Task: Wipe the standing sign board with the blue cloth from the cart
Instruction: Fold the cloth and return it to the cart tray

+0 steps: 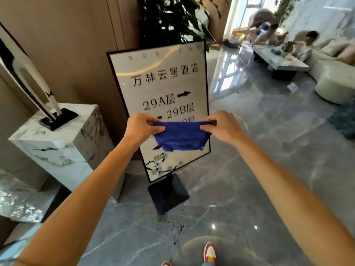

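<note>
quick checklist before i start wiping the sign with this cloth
1. Blue cloth in hand: ok, left hand and right hand each pinch a top corner.
2. Cloth folded into a pad: ok, it hangs doubled over.
3. Sign board upright on its base: ok.
4. Panel within reach: ok, directly ahead, behind the cloth.
5. Cloth touching the panel: cannot tell.
6. Cloth damp or dry: cannot tell.

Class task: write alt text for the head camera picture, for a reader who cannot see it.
Two hands, left hand and right hand, hold a folded blue cloth stretched between them before a black-framed standing sign board on a grey marble floor.
</note>
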`<state>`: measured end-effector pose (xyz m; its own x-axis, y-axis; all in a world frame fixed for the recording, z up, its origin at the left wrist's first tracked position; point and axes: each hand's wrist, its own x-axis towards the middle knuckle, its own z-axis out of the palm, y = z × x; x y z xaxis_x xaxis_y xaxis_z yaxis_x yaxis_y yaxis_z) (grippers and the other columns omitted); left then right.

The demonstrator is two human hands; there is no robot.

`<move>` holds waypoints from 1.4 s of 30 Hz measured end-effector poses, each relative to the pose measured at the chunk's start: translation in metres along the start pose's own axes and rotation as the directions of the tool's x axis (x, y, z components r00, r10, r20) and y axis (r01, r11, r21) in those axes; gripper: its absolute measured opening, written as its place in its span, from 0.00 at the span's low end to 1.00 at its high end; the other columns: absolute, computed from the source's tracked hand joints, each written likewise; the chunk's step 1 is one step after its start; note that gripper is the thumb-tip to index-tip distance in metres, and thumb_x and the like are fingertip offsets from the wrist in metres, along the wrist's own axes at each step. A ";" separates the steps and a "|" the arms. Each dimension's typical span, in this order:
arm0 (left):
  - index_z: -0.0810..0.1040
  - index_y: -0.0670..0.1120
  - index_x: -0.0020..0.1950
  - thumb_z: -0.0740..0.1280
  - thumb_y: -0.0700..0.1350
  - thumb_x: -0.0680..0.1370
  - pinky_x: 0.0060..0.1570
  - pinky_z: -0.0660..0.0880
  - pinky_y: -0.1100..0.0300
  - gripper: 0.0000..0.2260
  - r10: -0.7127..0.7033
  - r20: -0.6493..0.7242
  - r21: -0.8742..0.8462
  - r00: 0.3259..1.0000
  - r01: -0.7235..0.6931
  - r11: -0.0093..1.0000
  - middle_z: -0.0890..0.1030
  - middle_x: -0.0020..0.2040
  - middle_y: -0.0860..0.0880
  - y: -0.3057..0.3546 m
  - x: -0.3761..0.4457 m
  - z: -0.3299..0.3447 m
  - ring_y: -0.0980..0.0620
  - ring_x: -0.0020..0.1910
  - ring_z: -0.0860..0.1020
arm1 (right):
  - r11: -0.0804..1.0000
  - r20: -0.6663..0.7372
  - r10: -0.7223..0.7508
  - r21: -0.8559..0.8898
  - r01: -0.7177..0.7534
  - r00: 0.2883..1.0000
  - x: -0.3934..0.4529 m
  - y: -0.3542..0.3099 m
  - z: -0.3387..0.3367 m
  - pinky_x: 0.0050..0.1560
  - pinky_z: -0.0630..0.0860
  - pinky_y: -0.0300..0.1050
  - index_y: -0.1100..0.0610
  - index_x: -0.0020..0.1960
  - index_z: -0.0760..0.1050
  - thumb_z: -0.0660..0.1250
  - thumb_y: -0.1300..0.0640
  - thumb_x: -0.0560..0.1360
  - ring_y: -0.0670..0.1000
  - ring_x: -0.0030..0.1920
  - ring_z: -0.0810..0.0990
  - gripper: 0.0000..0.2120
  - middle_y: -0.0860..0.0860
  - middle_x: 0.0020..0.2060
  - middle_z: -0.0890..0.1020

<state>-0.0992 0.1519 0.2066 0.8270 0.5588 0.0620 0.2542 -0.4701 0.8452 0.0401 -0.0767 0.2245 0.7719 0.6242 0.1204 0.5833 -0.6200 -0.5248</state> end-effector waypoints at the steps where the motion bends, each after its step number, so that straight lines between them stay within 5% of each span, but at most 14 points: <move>1: 0.86 0.48 0.46 0.80 0.41 0.70 0.36 0.79 0.70 0.08 0.009 0.021 -0.007 1.000 -0.009 1.000 0.85 0.35 0.52 0.000 -0.005 0.003 0.64 0.28 0.80 | 1.000 -0.017 0.029 -0.005 -0.029 0.999 -0.009 0.002 0.001 0.45 0.69 0.45 0.53 0.48 0.86 0.73 0.51 0.75 0.53 0.42 0.78 0.06 0.49 0.35 0.81; 7: 0.85 0.49 0.45 0.79 0.42 0.71 0.29 0.73 0.70 0.06 0.048 0.134 -0.040 0.990 -0.043 0.998 0.80 0.25 0.58 0.009 -0.029 0.026 0.64 0.25 0.77 | 0.989 -0.074 0.147 -0.012 -0.149 0.986 -0.063 0.016 -0.010 0.49 0.76 0.51 0.57 0.44 0.84 0.74 0.51 0.74 0.56 0.42 0.79 0.08 0.53 0.36 0.82; 12: 0.84 0.53 0.41 0.79 0.40 0.71 0.34 0.74 0.66 0.09 0.111 0.255 -0.081 0.961 -0.093 0.992 0.80 0.24 0.60 0.030 -0.060 0.060 0.65 0.24 0.77 | 0.973 -0.136 0.231 0.013 -0.231 0.963 -0.127 0.041 -0.028 0.42 0.69 0.44 0.57 0.45 0.85 0.75 0.54 0.74 0.51 0.36 0.76 0.06 0.47 0.31 0.79; 15: 0.84 0.53 0.40 0.79 0.39 0.70 0.31 0.72 0.72 0.10 0.164 0.300 -0.091 0.940 -0.143 0.986 0.80 0.24 0.60 0.045 -0.080 0.082 0.66 0.24 0.77 | 0.960 -0.159 0.280 0.034 -0.278 0.947 -0.168 0.055 -0.041 0.41 0.69 0.44 0.55 0.47 0.86 0.74 0.55 0.74 0.51 0.38 0.77 0.05 0.48 0.33 0.80; 23: 0.86 0.48 0.45 0.80 0.39 0.69 0.31 0.73 0.75 0.09 0.275 0.464 -0.153 0.842 -0.229 0.961 0.81 0.25 0.61 0.092 -0.152 0.158 0.66 0.26 0.79 | 0.877 -0.273 0.480 0.116 -0.466 0.834 -0.301 0.092 -0.072 0.49 0.79 0.51 0.53 0.49 0.86 0.74 0.55 0.74 0.55 0.44 0.83 0.05 0.52 0.39 0.86; 32: 0.87 0.47 0.45 0.80 0.41 0.69 0.36 0.74 0.68 0.08 0.401 0.710 -0.218 0.579 -0.361 0.907 0.82 0.29 0.55 0.152 -0.240 0.263 0.58 0.31 0.79 | 0.682 -0.426 0.712 0.230 -0.694 0.559 -0.469 0.112 -0.096 0.46 0.77 0.47 0.53 0.48 0.85 0.73 0.55 0.74 0.51 0.41 0.81 0.04 0.46 0.34 0.82; 37: 0.88 0.45 0.49 0.80 0.41 0.69 0.42 0.78 0.59 0.10 0.485 0.777 -0.314 0.402 -0.419 0.852 0.85 0.38 0.42 0.185 -0.292 0.305 0.48 0.38 0.82 | 0.558 -0.538 0.770 0.310 -0.770 0.342 -0.546 0.101 -0.098 0.46 0.77 0.46 0.55 0.48 0.86 0.75 0.57 0.73 0.51 0.41 0.82 0.04 0.49 0.37 0.85; 42: 0.88 0.45 0.49 0.80 0.40 0.69 0.41 0.78 0.65 0.10 0.534 0.823 -0.415 0.192 -0.438 0.797 0.86 0.38 0.49 0.206 -0.342 0.328 0.52 0.38 0.84 | 0.422 -0.608 0.788 0.417 -0.805 0.097 -0.607 0.075 -0.080 0.44 0.75 0.44 0.56 0.48 0.86 0.76 0.58 0.73 0.51 0.39 0.80 0.05 0.49 0.37 0.84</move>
<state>-0.1654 -0.3602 0.1853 0.7075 -0.7062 0.0268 -0.3679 -0.3357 0.8671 -0.3647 -0.5401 0.1801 0.6882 -0.7169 0.1110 -0.4809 -0.5654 -0.6701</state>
